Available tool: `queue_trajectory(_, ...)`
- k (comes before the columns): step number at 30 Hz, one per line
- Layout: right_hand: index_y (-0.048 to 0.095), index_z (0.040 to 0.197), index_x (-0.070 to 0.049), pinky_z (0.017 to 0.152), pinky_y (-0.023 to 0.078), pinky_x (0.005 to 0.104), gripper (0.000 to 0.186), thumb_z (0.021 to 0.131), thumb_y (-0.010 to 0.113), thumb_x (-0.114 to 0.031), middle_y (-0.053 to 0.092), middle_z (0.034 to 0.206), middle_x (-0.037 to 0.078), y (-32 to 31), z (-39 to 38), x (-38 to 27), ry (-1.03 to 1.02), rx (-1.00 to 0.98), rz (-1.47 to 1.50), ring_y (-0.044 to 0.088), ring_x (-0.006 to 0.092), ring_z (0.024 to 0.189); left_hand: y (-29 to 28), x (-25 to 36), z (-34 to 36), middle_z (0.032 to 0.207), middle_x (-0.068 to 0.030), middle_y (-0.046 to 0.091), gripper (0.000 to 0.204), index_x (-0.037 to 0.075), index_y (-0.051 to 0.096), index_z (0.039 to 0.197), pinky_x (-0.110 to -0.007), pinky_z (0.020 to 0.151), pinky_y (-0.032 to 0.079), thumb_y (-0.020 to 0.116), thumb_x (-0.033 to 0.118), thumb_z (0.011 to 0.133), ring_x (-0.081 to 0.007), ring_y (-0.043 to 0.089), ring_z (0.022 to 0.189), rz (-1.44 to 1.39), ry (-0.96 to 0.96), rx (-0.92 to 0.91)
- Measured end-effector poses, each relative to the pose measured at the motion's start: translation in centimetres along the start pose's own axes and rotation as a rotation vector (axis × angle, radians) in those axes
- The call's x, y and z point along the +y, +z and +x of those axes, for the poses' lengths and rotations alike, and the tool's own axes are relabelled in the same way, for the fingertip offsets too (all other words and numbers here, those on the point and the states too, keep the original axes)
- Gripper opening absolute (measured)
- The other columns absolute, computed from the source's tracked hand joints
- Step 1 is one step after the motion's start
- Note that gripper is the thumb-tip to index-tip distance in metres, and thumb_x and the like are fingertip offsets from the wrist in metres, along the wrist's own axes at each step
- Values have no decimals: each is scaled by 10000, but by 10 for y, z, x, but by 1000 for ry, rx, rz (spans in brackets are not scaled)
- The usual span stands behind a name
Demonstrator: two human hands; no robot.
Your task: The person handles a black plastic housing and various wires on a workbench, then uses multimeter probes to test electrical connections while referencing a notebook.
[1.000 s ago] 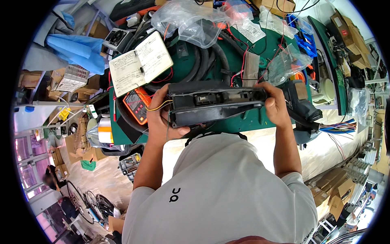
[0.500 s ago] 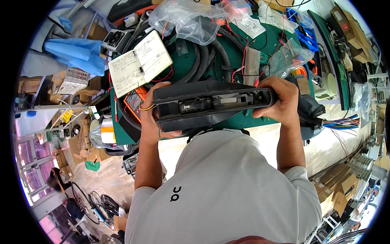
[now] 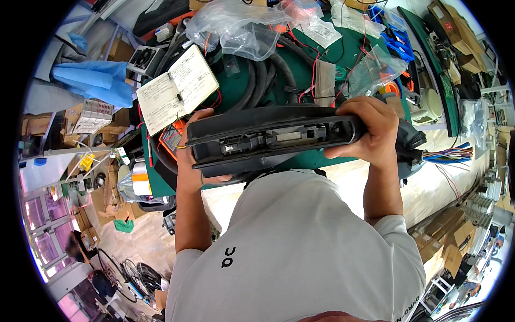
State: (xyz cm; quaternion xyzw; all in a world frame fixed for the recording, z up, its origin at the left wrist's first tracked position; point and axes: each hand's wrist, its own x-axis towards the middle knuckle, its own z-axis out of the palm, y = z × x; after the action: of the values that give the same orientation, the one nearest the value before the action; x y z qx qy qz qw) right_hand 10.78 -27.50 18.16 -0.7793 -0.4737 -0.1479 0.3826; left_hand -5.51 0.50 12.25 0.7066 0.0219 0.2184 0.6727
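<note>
Black moulded plastic filled my view: a long housing with a recessed slot of grey fittings along its face, held level in front of my chest, above the near edge of the green bench. My left hand was wrapped around its left end from below, and my right hand was clamped over the right end, fingers curled across the top edge.

I judged the risk to be a slip: the part was long, gripped only at its ends, and if it tilted it could knock the orange meter and the red leads just behind it.

Behind the meter lay an open notebook and coiled black hoses. Clear plastic bags sat farther back; what they held I could not tell. Blue bins stood to the right, contents too small to read.
</note>
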Motion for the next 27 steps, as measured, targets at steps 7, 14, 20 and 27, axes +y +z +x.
queue_trajectory(7,606,742,-37,560,469,275,657,424,858,-554,623,695,72,-3,1,-2,-40,37,-68,613,211,605,5,4,2,1146,-146,572,1173,-70,388,1320,-341,931,459,950,358,384,-221,579,1046,-58,-53,1)
queue_trajectory(14,607,737,-63,534,424,273,660,398,838,-580,634,682,52,-7,6,-10,-132,92,-180,606,204,576,4,1,4,1199,-160,540,1155,-62,386,1325,-351,948,446,947,347,402,-234,562,1078,-25,-31,-26)
queue_trajectory(20,605,733,-77,526,381,276,649,385,836,-574,637,682,39,-6,6,-7,-149,125,-178,603,193,569,4,-2,5,1236,-165,515,1148,-58,393,1320,-354,954,441,947,358,404,-239,557,1086,-8,-9,-27)
queue_trajectory(27,611,723,-75,526,388,271,632,386,846,-555,641,688,42,-7,6,-9,-135,110,-187,604,190,575,5,4,5,1282,-175,467,1202,-54,382,1326,-387,975,421,895,525,407,-260,518,1134,117,-105,-39)
